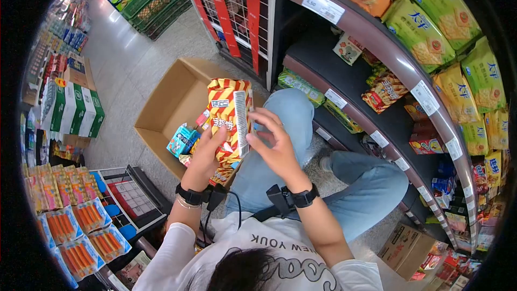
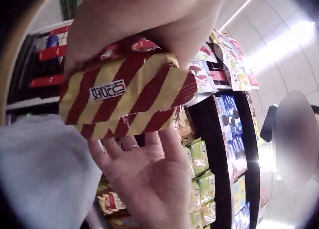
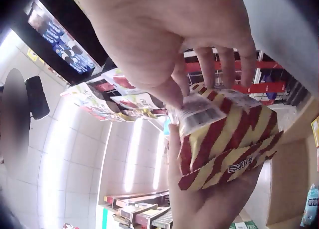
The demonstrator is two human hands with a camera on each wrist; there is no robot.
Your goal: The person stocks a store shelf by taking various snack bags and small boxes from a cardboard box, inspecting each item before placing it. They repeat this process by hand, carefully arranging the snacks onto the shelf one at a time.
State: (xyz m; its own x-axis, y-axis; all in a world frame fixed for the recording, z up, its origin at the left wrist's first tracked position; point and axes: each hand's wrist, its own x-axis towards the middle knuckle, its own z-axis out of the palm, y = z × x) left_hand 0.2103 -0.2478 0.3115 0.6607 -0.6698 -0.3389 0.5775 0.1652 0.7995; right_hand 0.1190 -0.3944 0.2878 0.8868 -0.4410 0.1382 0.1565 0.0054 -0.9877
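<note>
My left hand (image 1: 202, 155) grips a red-and-yellow striped biscuit packet (image 1: 222, 108) above the cardboard box, the thumb across its printed front. A white barcode label (image 1: 240, 121) runs along the side of the packet that faces my right hand (image 1: 276, 148). The right hand's fingers are spread and gently bent, with fingertips right at that labelled side. In the right wrist view, the thumb lies by the label (image 3: 202, 116) and the striped end of the packet (image 3: 234, 154) points toward the camera. The left wrist view shows the packet's crimped end (image 2: 127, 92), with the right palm (image 2: 149, 181) beyond it.
Below the packet, an open cardboard box (image 1: 161, 113) holds several snacks, including a blue pack (image 1: 183, 140). Shelves (image 1: 377, 27) of bagged crackers curve along the right. A wire rack (image 1: 237, 16) stands ahead, and sausage packs (image 1: 75, 231) lie at the left. My bent knee (image 1: 288, 113) is beside the box.
</note>
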